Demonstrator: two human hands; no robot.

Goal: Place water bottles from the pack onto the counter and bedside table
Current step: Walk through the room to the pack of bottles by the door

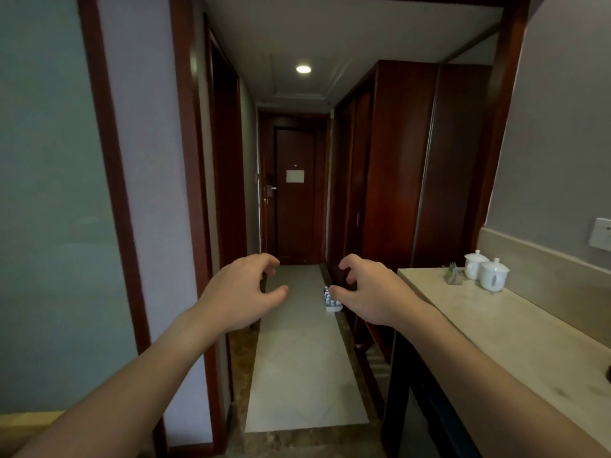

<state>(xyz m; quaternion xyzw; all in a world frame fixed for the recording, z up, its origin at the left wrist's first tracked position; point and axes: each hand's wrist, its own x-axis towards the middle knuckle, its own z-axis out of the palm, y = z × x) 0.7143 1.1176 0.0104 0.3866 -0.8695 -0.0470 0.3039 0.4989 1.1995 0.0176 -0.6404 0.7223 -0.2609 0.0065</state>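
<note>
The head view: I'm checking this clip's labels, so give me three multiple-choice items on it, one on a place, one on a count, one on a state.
1. Where is the pack of water bottles?
A. on the hallway floor
B. on the counter
C. in the left hand

2. How many white lidded cups stand on the counter?
A. one
B. two
C. four

3. What state are the left hand and right hand in?
A. both open and empty
B. both closed on bottles
C. one holding a cup

Answers: 1 A, the pack sits on the floor tiles down the corridor, by the wardrobe. 2 B, two cups stand side by side near the wall. 3 A, the fingers are curled apart with nothing in either grip.
</note>
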